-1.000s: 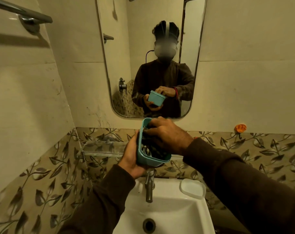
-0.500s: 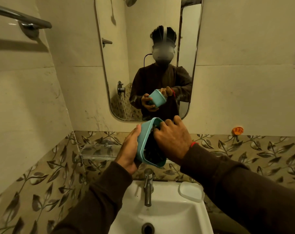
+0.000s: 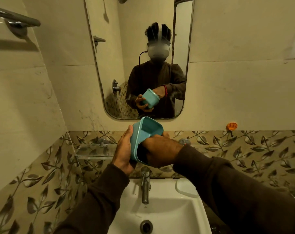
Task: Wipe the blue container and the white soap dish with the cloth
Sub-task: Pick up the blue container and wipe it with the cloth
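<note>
White ceramic sink [image 3: 162, 215] sits nearest us, its steel tap [image 3: 145, 186] at the back rim. The white soap dish [image 3: 185, 188] rests on the sink's right rear corner, well apart from both hands; we judge it not yet wiped.

Above the tap we hold the blue container [image 3: 144, 132] tipped on its side, mouth facing right and toward us. Our left hand [image 3: 124, 151] is clamped on its outer wall and base, fingers wrapped over the rim side. We read this as bracing: it fixes the container against the push from inside.

Our right hand [image 3: 157, 150] reaches into the opening, its fingers hidden inside. Whether they are closed on the cloth we cannot tell; something dark at the lower mouth may be the cloth, but we cannot confirm it. The tilt presumably gives the wrist a straight line to the inner walls.

Working over the basin likely lets any drips fall into the sink.

Farther back, the mirror [image 3: 109, 65] shows the container's outer side cupped from below.
</note>
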`<control>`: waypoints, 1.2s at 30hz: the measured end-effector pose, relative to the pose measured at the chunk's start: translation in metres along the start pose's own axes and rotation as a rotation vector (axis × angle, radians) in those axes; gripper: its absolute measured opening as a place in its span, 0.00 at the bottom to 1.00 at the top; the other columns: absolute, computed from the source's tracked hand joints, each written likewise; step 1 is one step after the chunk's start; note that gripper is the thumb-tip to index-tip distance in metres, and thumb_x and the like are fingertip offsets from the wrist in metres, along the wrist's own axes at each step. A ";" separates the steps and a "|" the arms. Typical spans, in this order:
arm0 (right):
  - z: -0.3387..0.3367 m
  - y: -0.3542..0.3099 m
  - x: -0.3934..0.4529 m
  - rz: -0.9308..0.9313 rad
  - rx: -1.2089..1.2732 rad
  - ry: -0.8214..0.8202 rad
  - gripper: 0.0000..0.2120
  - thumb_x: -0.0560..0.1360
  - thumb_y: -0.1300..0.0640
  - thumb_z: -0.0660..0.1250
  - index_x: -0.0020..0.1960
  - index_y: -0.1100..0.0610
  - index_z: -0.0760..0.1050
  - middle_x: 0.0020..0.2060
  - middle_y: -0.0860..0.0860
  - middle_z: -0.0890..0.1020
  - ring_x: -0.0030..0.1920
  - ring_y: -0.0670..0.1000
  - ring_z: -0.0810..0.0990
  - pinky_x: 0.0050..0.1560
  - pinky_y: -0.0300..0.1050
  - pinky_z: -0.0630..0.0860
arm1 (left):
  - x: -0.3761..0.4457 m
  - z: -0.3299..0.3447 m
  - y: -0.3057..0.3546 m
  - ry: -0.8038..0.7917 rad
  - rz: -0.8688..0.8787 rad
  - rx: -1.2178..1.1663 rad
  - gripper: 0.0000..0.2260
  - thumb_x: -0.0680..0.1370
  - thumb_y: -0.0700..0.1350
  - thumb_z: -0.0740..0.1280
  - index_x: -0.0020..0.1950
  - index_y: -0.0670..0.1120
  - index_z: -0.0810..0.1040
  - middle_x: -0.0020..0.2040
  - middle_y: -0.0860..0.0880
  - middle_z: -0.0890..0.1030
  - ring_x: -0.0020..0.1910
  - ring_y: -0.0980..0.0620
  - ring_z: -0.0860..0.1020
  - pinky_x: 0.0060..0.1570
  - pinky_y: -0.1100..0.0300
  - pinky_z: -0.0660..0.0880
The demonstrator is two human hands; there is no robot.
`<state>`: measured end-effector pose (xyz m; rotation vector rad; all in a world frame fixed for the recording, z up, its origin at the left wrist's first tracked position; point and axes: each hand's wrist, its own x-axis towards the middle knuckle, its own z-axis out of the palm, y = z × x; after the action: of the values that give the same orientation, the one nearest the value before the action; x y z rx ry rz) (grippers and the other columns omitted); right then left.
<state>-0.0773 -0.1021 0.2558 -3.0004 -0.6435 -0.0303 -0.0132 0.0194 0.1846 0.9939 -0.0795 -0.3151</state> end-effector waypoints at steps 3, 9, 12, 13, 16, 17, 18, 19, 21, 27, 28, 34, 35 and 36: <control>0.000 0.002 0.002 0.010 0.210 0.009 0.13 0.76 0.55 0.62 0.59 0.49 0.76 0.54 0.51 0.82 0.56 0.53 0.77 0.58 0.50 0.66 | -0.003 -0.003 0.003 -0.035 -0.013 -0.034 0.27 0.81 0.63 0.59 0.64 0.44 0.83 0.62 0.37 0.83 0.58 0.40 0.83 0.52 0.47 0.83; -0.016 0.006 0.000 0.097 0.961 -0.024 0.08 0.78 0.58 0.64 0.55 0.54 0.78 0.52 0.54 0.83 0.52 0.53 0.81 0.54 0.50 0.79 | -0.006 -0.009 0.005 -0.128 0.010 -0.206 0.27 0.80 0.62 0.58 0.56 0.42 0.87 0.54 0.38 0.87 0.51 0.42 0.86 0.44 0.50 0.85; -0.023 0.008 -0.002 0.120 1.376 0.135 0.09 0.77 0.60 0.65 0.56 0.60 0.78 0.51 0.56 0.83 0.51 0.53 0.82 0.54 0.51 0.78 | -0.007 -0.010 0.010 -0.125 0.028 -0.240 0.26 0.82 0.62 0.56 0.60 0.45 0.83 0.54 0.39 0.87 0.49 0.40 0.87 0.41 0.46 0.84; -0.025 0.007 -0.001 0.135 1.378 0.236 0.08 0.77 0.59 0.65 0.55 0.58 0.79 0.50 0.54 0.84 0.50 0.52 0.82 0.51 0.48 0.80 | -0.007 -0.008 0.010 -0.117 0.030 -0.235 0.25 0.82 0.63 0.56 0.61 0.46 0.82 0.53 0.39 0.87 0.48 0.40 0.87 0.40 0.46 0.84; -0.028 0.010 0.008 0.248 1.156 0.529 0.08 0.77 0.54 0.67 0.56 0.50 0.78 0.50 0.51 0.84 0.51 0.50 0.82 0.50 0.50 0.82 | -0.008 -0.003 0.005 -0.096 0.036 -0.201 0.25 0.82 0.63 0.55 0.63 0.47 0.80 0.53 0.40 0.87 0.47 0.41 0.87 0.42 0.47 0.84; -0.028 0.011 0.010 0.284 1.071 0.569 0.11 0.76 0.52 0.68 0.58 0.50 0.77 0.52 0.51 0.83 0.53 0.51 0.81 0.53 0.54 0.81 | -0.008 -0.001 0.002 -0.090 0.032 -0.186 0.26 0.82 0.64 0.54 0.63 0.48 0.80 0.53 0.40 0.87 0.48 0.41 0.87 0.43 0.46 0.84; -0.027 0.011 0.012 0.298 0.983 0.573 0.14 0.75 0.50 0.68 0.60 0.49 0.76 0.54 0.51 0.82 0.55 0.51 0.80 0.56 0.57 0.79 | -0.009 0.001 0.000 -0.082 0.027 -0.181 0.26 0.82 0.64 0.54 0.63 0.48 0.81 0.53 0.40 0.87 0.48 0.41 0.87 0.43 0.46 0.84; -0.026 0.009 0.012 0.286 0.880 0.554 0.17 0.74 0.48 0.69 0.62 0.48 0.75 0.56 0.50 0.82 0.56 0.52 0.79 0.58 0.59 0.77 | -0.009 0.002 -0.003 -0.076 0.023 -0.189 0.25 0.82 0.64 0.54 0.61 0.49 0.82 0.53 0.40 0.88 0.48 0.41 0.87 0.43 0.45 0.84; -0.018 0.003 0.014 0.214 0.651 0.477 0.22 0.74 0.45 0.68 0.67 0.46 0.71 0.61 0.50 0.79 0.61 0.54 0.76 0.62 0.61 0.72 | -0.009 0.004 -0.006 -0.074 0.018 -0.228 0.26 0.82 0.63 0.55 0.56 0.48 0.86 0.51 0.40 0.88 0.46 0.40 0.87 0.40 0.44 0.84; -0.012 0.009 0.003 0.049 0.463 0.165 0.21 0.76 0.52 0.66 0.69 0.47 0.70 0.63 0.50 0.78 0.62 0.53 0.75 0.65 0.62 0.70 | -0.009 0.000 -0.001 -0.117 -0.020 -0.253 0.30 0.82 0.63 0.52 0.50 0.47 0.89 0.52 0.40 0.88 0.48 0.42 0.87 0.41 0.46 0.85; -0.013 0.011 -0.001 0.007 0.449 0.090 0.20 0.76 0.52 0.67 0.68 0.48 0.71 0.63 0.50 0.78 0.61 0.51 0.76 0.64 0.60 0.72 | -0.010 -0.002 0.000 -0.132 -0.030 -0.259 0.30 0.82 0.63 0.52 0.51 0.46 0.89 0.52 0.40 0.88 0.48 0.41 0.87 0.42 0.46 0.85; -0.018 0.021 -0.005 -0.140 -0.041 0.141 0.22 0.75 0.41 0.64 0.68 0.40 0.68 0.64 0.44 0.76 0.62 0.51 0.69 0.56 0.54 0.60 | -0.013 -0.001 -0.001 -0.173 -0.066 -0.274 0.31 0.83 0.63 0.51 0.50 0.46 0.89 0.51 0.39 0.88 0.48 0.40 0.87 0.43 0.44 0.84; -0.019 0.022 -0.004 -0.179 -0.193 0.235 0.22 0.75 0.41 0.64 0.68 0.40 0.68 0.64 0.43 0.76 0.61 0.52 0.68 0.54 0.55 0.59 | -0.013 0.002 0.001 -0.166 -0.060 -0.261 0.31 0.83 0.63 0.51 0.50 0.46 0.89 0.51 0.39 0.88 0.47 0.41 0.87 0.42 0.44 0.84; -0.020 0.022 -0.002 -0.212 -0.316 0.313 0.22 0.74 0.41 0.64 0.67 0.40 0.68 0.63 0.43 0.78 0.59 0.53 0.69 0.53 0.56 0.59 | -0.013 0.004 0.002 -0.154 -0.052 -0.248 0.30 0.83 0.62 0.52 0.50 0.47 0.89 0.51 0.39 0.88 0.46 0.41 0.87 0.42 0.44 0.84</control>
<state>-0.0706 -0.1243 0.2743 -3.0925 -0.9927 -0.6577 -0.0256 0.0207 0.1893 0.7254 -0.1508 -0.4383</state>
